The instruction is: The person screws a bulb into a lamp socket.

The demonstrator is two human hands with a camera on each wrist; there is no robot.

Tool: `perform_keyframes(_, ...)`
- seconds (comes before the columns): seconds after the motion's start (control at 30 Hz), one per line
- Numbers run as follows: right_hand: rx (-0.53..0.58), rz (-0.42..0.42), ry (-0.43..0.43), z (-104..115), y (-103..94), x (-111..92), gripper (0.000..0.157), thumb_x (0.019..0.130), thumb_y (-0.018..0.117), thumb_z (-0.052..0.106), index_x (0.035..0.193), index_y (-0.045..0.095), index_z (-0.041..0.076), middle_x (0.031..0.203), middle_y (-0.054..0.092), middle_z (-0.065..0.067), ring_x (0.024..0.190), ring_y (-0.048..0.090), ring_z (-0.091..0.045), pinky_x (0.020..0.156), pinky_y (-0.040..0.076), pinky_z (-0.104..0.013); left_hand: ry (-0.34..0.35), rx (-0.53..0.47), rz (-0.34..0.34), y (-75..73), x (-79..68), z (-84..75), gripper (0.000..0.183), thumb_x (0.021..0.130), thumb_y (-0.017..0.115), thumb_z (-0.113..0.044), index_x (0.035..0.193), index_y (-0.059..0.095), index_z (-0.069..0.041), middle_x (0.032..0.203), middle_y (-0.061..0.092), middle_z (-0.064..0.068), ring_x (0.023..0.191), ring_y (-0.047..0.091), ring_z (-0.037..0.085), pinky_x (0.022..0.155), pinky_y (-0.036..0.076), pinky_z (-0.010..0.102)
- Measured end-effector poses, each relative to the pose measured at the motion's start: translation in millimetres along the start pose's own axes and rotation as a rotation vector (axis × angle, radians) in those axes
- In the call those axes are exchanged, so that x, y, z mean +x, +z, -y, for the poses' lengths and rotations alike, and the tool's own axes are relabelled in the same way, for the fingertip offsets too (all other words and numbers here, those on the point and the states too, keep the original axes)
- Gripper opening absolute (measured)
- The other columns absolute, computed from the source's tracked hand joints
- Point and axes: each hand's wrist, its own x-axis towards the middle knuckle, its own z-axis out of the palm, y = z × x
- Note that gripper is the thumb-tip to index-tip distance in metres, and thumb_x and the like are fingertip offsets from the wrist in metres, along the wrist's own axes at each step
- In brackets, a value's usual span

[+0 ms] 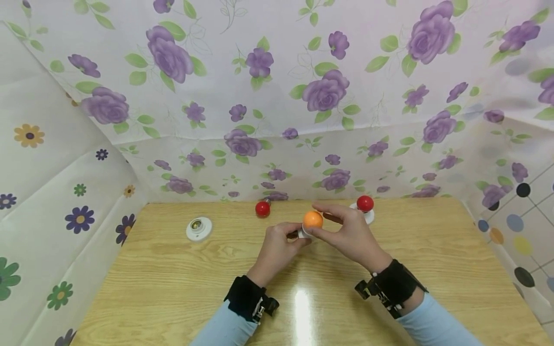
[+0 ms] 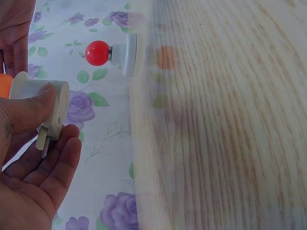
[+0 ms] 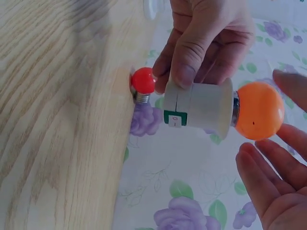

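Note:
My left hand (image 1: 279, 245) grips a white plug-in lamp socket (image 3: 201, 105) between thumb and fingers. Its two metal prongs (image 2: 43, 139) stick out toward the left palm, and a small green-edged switch (image 3: 175, 119) shows on its side. An orange bulb (image 3: 259, 111) sits at the socket's mouth, a strip of its metal base showing. Around that bulb, my right hand (image 1: 352, 235) has its fingers spread, thumb and fingertips close to the orange surface. Whether they touch it is hard to tell.
A loose red bulb (image 1: 262, 209) lies near the table's back edge. At the right, another red bulb (image 1: 365, 203) stands in a round white lamp holder (image 1: 369, 217). An unfilled white lamp holder (image 1: 199, 228) is on the left. Flowered cloth (image 1: 259, 105) hangs behind the wooden table (image 1: 173, 288).

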Motion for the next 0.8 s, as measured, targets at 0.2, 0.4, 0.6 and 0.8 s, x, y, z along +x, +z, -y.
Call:
perform_keyframes(0.2, 0.089, 0.09, 0.049, -0.8, -5.5, 1.6, 0.049, 0.083, 0.07, 0.032, 0.128, 0.055, 0.022, 0.131, 0.051, 0.005, 0.119, 0.046, -0.011, 0.092, 0.042, -0.034, -0.012, -0.006, 0.013, -1.7, -0.3, 2.1, 0.029, 0.079, 0.074, -0.019, 0.107, 0.068, -0.016, 0.098, 0.064, -0.009, 0.086, 0.061, 0.008, 0.074, 0.046, 0.017)
perform_keyframes(0.4, 0.144, 0.162, 0.06, -0.3, -5.8, 1.7, 0.045, 0.086, 0.066, 0.027, 0.13, 0.054, 0.021, 0.131, 0.051, 0.003, 0.118, 0.047, -0.012, 0.091, 0.042, -0.035, -0.012, -0.007, 0.018, -1.8, -1.0, 2.6, 0.029, 0.079, 0.074, -0.02, 0.107, 0.068, -0.017, 0.098, 0.063, -0.011, 0.087, 0.06, 0.006, 0.075, 0.046, 0.017)
perform_keyframes(0.6, 0.126, 0.169, 0.055, -1.3, -4.4, 1.6, 0.042, 0.087, 0.066, 0.028, 0.127, 0.056, 0.021, 0.127, 0.054, 0.002, 0.113, 0.051, -0.013, 0.089, 0.044, -0.035, -0.008, -0.016, 0.014, -0.9, -0.5, 2.6, 0.03, 0.079, 0.074, -0.02, 0.108, 0.068, -0.018, 0.098, 0.064, -0.011, 0.087, 0.059, 0.002, 0.075, 0.046, 0.018)
perform_keyframes(0.8, 0.117, 0.152, 0.075, -1.2, -4.4, 0.5, 0.041, 0.085, 0.068, 0.029, 0.124, 0.059, 0.02, 0.124, 0.057, -0.003, 0.11, 0.054, -0.012, 0.087, 0.045, -0.037, -0.02, -0.017, 0.021, 0.6, -1.1, 3.2, 0.031, 0.079, 0.074, -0.021, 0.109, 0.068, -0.018, 0.097, 0.063, -0.013, 0.086, 0.058, 0.0, 0.074, 0.047, 0.018)
